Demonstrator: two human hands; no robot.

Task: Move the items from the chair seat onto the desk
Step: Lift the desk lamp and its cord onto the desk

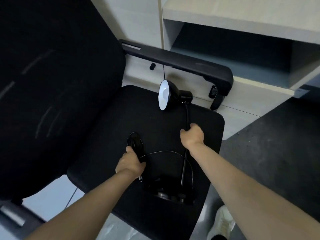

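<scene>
A black desk lamp lies on the black chair seat, its white-lined shade near the seat's far edge and its round base near the front edge. My right hand is shut on the lamp's thin stem at mid-length. My left hand is shut on the coiled black cord, which loops across the seat toward the lamp base. The pale wooden desk stands at the upper right, beyond the chair's armrest.
The chair's tall black backrest fills the left side. A black armrest runs between the seat and the desk. An open shelf compartment sits under the desk top. Dark carpet lies to the right, and my pale shoe shows at the bottom.
</scene>
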